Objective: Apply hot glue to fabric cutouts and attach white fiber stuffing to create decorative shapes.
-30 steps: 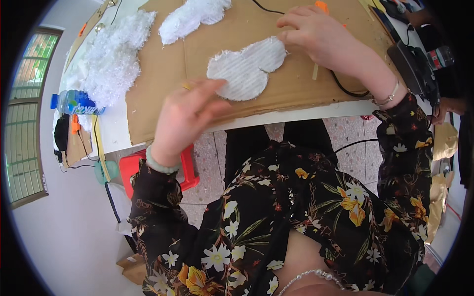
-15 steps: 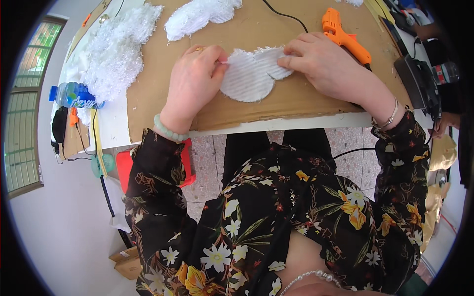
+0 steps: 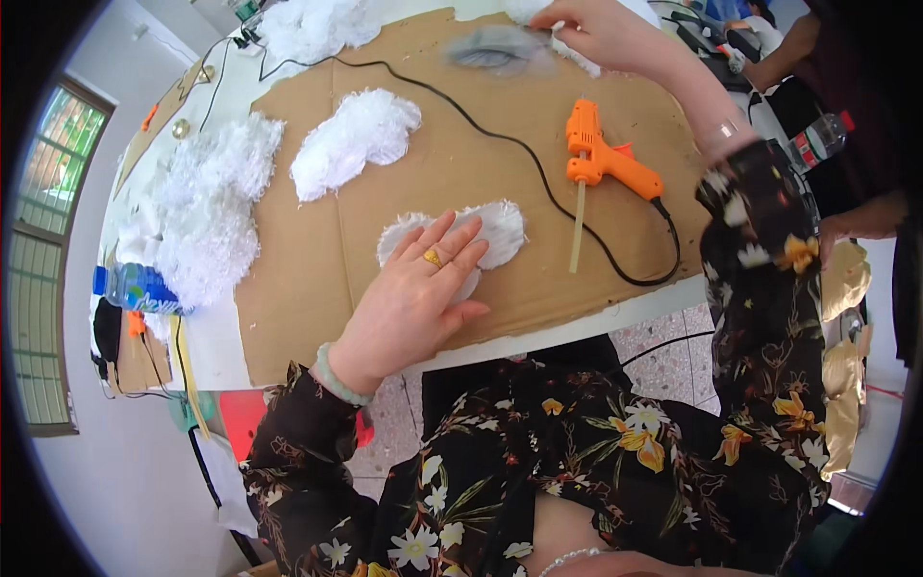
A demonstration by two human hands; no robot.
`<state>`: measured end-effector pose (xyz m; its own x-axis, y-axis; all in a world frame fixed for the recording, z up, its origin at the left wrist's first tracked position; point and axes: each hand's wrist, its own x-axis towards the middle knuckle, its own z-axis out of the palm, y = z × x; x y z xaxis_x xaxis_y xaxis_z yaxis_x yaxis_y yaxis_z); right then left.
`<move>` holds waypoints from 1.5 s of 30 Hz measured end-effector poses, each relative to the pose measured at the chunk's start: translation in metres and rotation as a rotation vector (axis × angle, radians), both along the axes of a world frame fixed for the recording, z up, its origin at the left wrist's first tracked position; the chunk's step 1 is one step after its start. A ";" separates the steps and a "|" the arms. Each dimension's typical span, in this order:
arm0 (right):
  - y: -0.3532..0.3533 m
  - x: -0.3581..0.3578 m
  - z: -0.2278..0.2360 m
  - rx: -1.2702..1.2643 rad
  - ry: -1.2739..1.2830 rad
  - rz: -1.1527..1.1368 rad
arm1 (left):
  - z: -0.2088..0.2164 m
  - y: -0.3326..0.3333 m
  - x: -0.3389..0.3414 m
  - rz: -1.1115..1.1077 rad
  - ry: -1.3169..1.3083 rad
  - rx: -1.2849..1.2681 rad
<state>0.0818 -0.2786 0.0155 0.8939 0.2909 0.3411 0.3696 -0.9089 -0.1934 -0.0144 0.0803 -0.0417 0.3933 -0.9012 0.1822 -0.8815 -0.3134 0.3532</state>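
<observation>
My left hand point(image 3: 413, 293) lies flat, fingers stretched out, over a white cloud-shaped fabric cutout point(image 3: 504, 231) with frayed edges at the cardboard's near side. The palm and fingers hide part of the cutout. Far off at the upper right, my right hand point(image 3: 615, 37) pinches the edge of a fluffy white fabric piece point(image 3: 577, 58). Beside it is a smeared grey shape point(image 3: 495, 50) too blurred to name. An orange glue gun point(image 3: 615, 163) lies between my hands, a pale glue stick point(image 3: 577, 231) pointing out of its back.
Brown cardboard point(image 3: 308, 288) covers much of the white table. Fluffy white pieces point(image 3: 356, 139) and a larger shaggy heap point(image 3: 207, 207) lie to the left, near a blue-capped bottle point(image 3: 144, 288). A black cable point(image 3: 461, 111) crosses the board. A co-worker's arm point(image 3: 784, 62) shows at far right.
My right hand has let go of the cutout and reached far to the upper right, onto a fluffy piece. My left hand has flattened over the cutout. The view has shifted forward.
</observation>
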 end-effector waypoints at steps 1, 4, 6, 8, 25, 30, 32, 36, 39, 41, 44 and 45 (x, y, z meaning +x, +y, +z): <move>-0.001 0.013 0.001 0.025 0.027 -0.052 | -0.003 0.000 0.002 -0.006 -0.007 -0.007; -0.036 0.054 -0.030 0.085 0.077 -0.140 | -0.010 -0.004 0.000 -0.071 -0.001 0.072; -0.043 0.063 -0.040 0.124 0.119 -0.153 | -0.016 -0.007 -0.001 -0.098 0.017 0.058; -0.007 0.055 -0.034 -0.056 0.069 -0.206 | -0.014 -0.005 -0.005 -0.087 0.007 0.072; -0.006 0.031 -0.020 -0.045 -0.208 -0.320 | -0.014 -0.007 -0.010 -0.089 -0.005 0.072; 0.012 0.005 -0.010 0.915 0.172 -0.120 | -0.023 0.003 -0.011 -0.001 0.033 0.019; 0.021 -0.037 0.006 0.873 0.209 -0.113 | -0.019 -0.001 -0.007 -0.028 0.009 0.031; 0.037 -0.083 0.004 0.889 0.310 -0.011 | -0.007 -0.003 -0.007 0.015 -0.131 -0.065; 0.053 -0.101 0.001 0.935 0.402 0.051 | 0.007 -0.002 -0.002 0.094 -0.182 -0.193; 0.065 -0.109 -0.005 0.925 0.336 0.187 | 0.018 -0.005 -0.001 0.285 0.045 -0.481; 0.098 -0.109 0.002 1.050 0.389 0.374 | 0.028 -0.009 0.004 0.243 0.101 -0.751; 0.109 -0.107 0.003 1.118 0.396 0.436 | 0.025 -0.011 0.005 0.255 0.111 -0.745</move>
<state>-0.0249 -0.1698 0.0185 0.8934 0.3126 0.3226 0.3381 0.0049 -0.9411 -0.0090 0.0695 -0.0170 0.6222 -0.4376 0.6491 -0.7617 -0.1473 0.6309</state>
